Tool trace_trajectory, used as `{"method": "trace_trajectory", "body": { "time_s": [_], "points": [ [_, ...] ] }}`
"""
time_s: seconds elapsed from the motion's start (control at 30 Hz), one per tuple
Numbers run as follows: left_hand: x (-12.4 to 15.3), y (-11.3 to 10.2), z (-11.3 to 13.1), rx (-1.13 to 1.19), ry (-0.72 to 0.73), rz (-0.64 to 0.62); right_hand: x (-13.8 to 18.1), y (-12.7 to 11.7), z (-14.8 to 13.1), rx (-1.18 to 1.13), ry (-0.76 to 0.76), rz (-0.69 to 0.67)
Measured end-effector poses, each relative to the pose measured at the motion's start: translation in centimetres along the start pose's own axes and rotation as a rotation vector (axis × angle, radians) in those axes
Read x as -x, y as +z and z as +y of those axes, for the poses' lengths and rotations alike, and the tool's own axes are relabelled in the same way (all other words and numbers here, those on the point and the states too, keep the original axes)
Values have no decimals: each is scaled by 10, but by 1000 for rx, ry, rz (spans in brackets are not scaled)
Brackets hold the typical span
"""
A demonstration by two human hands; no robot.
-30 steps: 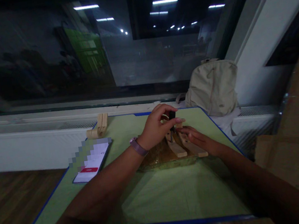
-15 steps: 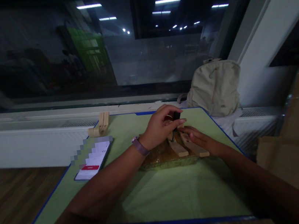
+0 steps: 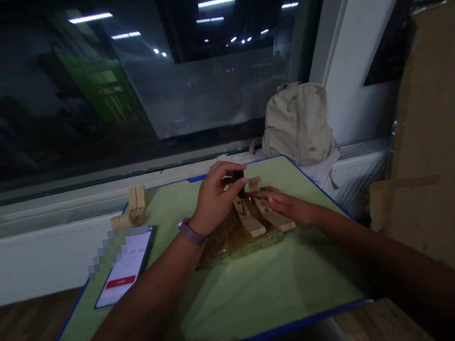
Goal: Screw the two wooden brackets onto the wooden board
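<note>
My left hand (image 3: 217,200) is closed around the black handle of a screwdriver (image 3: 240,181), held upright. Its thin metal shaft points down at a hole in a light wooden piece (image 3: 254,226); whether the tip touches a screw is too small to tell. Just right of it is a second wooden strip (image 3: 280,220) with holes. My right hand (image 3: 289,205) grips the wooden parts near their far end, with fingers reaching across and thumb bent against them. Both strips rest on a brown, shiny block (image 3: 221,246), and a short wooden end (image 3: 255,183) rises behind the fingers.
A phone (image 3: 125,269) with a lit screen lies at the left of the green table mat (image 3: 229,305). Behind it stands another wooden piece (image 3: 136,203). A beige backpack (image 3: 297,124) leans by the window, and cardboard (image 3: 432,153) stands at the right.
The view has swung right, so everything sits further left. The screwdriver shaft and the holes in the wood show more plainly. Both hands keep much the same pose.
</note>
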State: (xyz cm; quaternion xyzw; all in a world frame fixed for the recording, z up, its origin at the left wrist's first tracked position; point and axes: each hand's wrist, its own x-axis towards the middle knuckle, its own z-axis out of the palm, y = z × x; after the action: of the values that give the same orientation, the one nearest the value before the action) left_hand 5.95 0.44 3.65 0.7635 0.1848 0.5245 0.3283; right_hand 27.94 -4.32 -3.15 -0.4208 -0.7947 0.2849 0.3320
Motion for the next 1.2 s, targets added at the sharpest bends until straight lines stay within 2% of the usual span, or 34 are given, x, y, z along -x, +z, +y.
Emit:
{"method": "trace_trajectory", "body": {
  "time_s": [0.2, 0.37, 0.57, 0.8, 1.0, 1.2],
  "points": [
    [-2, -4, 2, 80, -64, -46, 0, 0, 1, 30, -35, -20],
    [-1, -2, 5, 82, -70, 33, 1, 1, 0, 32, -64, -6],
    [-1, -4, 7, 266, -132, -38, 0, 2, 4, 33, -64, -10],
    [-4, -7, 4, 103, -55, 24, 1, 1, 4, 16, -84, -13],
    [-5, -11, 5, 146, -123, -71, 2, -2, -3, 33, -51, -34],
    [-4, -8, 6, 134, -102, -44, 2, 0, -1, 13, -46, -18]
  ]
}}
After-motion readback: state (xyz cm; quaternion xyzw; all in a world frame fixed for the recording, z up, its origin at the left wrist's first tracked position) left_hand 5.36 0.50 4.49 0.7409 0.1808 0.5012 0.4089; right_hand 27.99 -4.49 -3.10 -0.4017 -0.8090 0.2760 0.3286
